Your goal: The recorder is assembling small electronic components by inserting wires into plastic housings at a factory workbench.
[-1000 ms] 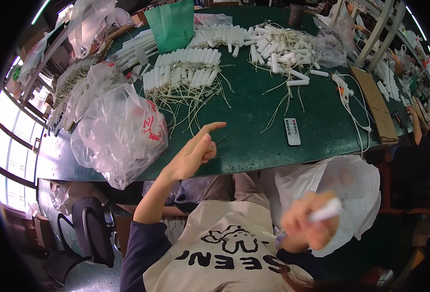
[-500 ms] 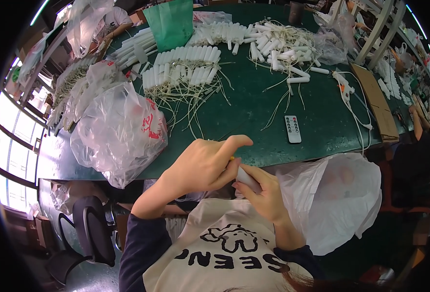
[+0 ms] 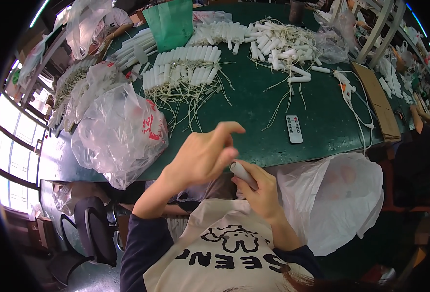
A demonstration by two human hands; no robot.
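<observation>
My right hand [image 3: 265,194] is wrapped round a white plastic tube [image 3: 242,174] just beyond the near edge of the table. The tube tilts up to the left, and its end facing my left hand shows a dark round opening. Close to that end, without touching it, is my left hand [image 3: 198,158]. Its index finger is raised and bent, its thumb stands apart, and nothing shows between them. Motion slightly blurs these fingertips, and the other left fingers are partly hidden. A white remote control [image 3: 294,129] lies on the table beyond my right hand.
White tubes with pale wires [image 3: 188,68] lie in rows on the green table [image 3: 254,107], with another heap [image 3: 285,46] farther right. Plastic bags flank me: one [image 3: 122,131] on the table, one [image 3: 341,199] hanging at right. A green bag [image 3: 170,24], cardboard [image 3: 376,104] and white cable [image 3: 358,117] lie beyond.
My left hand has come away from the tube's end, moving left and up, and its fingers have spread. The tube's open end now shows. My right hand keeps its hold.
</observation>
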